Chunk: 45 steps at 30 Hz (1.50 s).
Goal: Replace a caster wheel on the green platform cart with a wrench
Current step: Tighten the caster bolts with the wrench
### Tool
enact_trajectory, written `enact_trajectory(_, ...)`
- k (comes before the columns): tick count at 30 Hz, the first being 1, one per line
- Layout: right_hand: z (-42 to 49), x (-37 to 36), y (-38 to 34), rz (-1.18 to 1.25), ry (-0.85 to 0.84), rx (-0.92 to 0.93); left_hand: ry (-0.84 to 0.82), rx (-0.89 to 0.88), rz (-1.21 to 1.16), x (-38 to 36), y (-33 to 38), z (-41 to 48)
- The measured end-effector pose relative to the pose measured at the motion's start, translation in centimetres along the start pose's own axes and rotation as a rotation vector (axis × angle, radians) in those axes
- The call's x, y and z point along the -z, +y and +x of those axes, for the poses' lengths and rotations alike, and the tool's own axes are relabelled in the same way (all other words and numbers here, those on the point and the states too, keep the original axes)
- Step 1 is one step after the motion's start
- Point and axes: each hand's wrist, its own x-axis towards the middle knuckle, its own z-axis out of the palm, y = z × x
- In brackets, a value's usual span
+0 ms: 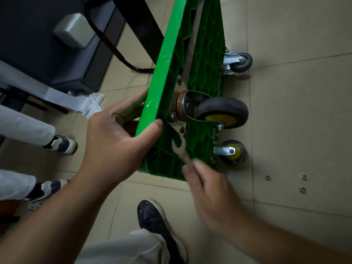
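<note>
- The left hand (pixel 114 141) grips the tipped cart (pixel 171 44) by its edge, thumb beside the caster wheel (pixel 222 112); hold it firm.
- The right hand (pixel 207 189), blurred, pinches the wrench (pixel 181 149) just below the plate's bolt (pixel 182 129); seat it squarely before turning.

One green plastic platform cart (pixel 165 63) is standing on its edge.

Three caster wheels are showing on the cart's underside:
- one large black rubber wheel with a yellow hub (pixel 222 115)
- one smaller yellow-hubbed wheel (pixel 233 152) toward the cart's near end
- one grey wheel (pixel 241 62) toward its far end

One silver open-ended metal wrench (pixel 181 149) is being held at the cart's near end.

Three small metal ring washers (pixel 268 177) (pixel 304 176) (pixel 302 189) are lying on the floor right of the cart.

Two bare hands are working at the cart: left hand (pixel 114 140), right hand (pixel 209 191).

Three shoes are standing by the cart: two white-and-navy sneakers (pixel 62 144) (pixel 45 189) and one dark patterned shoe (pixel 152 216).
</note>
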Motion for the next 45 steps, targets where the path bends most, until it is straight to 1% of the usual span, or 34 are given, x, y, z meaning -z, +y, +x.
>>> enact_trajectory(2, 1.8, 0.9, 2.2, -0.136, 0.103, 0.062, 0.006, -0.005, 0.006, 0.0, 0.0, 0.0)
enact_trajectory(5, 4.3, 1.9, 2.8, -0.222, 0.202, 0.183, 0.013, -0.015, 0.031, 0.0, 0.0, 0.0)
enact_trajectory(7, 5.7, 2.2, 2.5, -0.253, 0.212, 0.259, 0.018, -0.016, 0.034, -0.1, 0.0, -0.1)
enact_trajectory(9, 6.6, 2.4, 2.2, -0.276, 0.207, 0.297, 0.023, -0.013, 0.029, -0.1, 0.0, -0.1)
enact_trajectory(13, 7.5, 2.5, 2.6, -0.353, 0.175, 0.297, 0.023, -0.013, 0.030, -0.2, 0.0, 0.0)
enact_trajectory(15, 7.3, 2.5, 2.6, -0.343, 0.143, 0.264, 0.025, -0.020, 0.038, -0.2, 0.0, 0.0)
enact_trajectory(18, 5.8, 1.9, 1.4, -0.141, 0.018, 0.147, 0.028, -0.019, 0.044, -0.2, 0.1, -0.1)
enact_trajectory(22, 4.0, 1.2, -1.9, 0.303, -0.185, -0.128, 0.038, -0.007, 0.043, -0.3, 0.0, 0.0)
enact_trajectory(25, 2.9, 1.3, -4.5, 0.601, -0.276, -0.329, 0.040, -0.009, 0.047, -0.5, 0.2, 0.0)
enact_trajectory(27, 2.2, 1.0, -5.9, 0.758, -0.305, -0.418, 0.042, -0.006, 0.046, -0.6, 0.2, 0.1)
enact_trajectory(31, 1.5, 0.6, -6.7, 0.836, -0.254, -0.426, 0.032, -0.019, 0.038, -0.5, 0.3, 0.0)
enact_trajectory(33, 1.1, 0.5, -6.6, 0.844, -0.289, -0.424, 0.034, -0.023, 0.033, -0.4, 0.3, 0.0)
enact_trajectory(35, 0.2, 0.1, -6.1, 0.777, -0.325, -0.418, 0.036, -0.011, 0.026, -0.3, 0.2, 0.1)
enact_trajectory(36, -0.2, -0.2, -5.5, 0.683, -0.305, -0.382, 0.037, -0.007, 0.024, -0.2, 0.1, 0.2)
enact_trajectory(37, -0.5, -0.6, -4.4, 0.537, -0.241, -0.305, 0.036, -0.007, 0.023, -0.2, 0.1, 0.2)
enact_trajectory(39, -0.4, -0.8, -1.9, 0.206, -0.052, -0.128, 0.037, -0.006, 0.016, -0.3, 0.1, 0.1)
enact_trajectory(40, 0.1, -0.5, -0.7, 0.092, 0.021, -0.058, 0.036, -0.004, 0.009, -0.3, 0.1, 0.1)
enact_trajectory(43, 2.7, 1.2, 1.2, -0.114, 0.172, 0.102, 0.027, 0.003, -0.006, -0.4, 0.0, 0.1)
enact_trajectory(45, 4.5, 2.0, 1.4, -0.213, 0.240, 0.179, 0.023, -0.001, -0.008, -0.4, 0.1, 0.1)
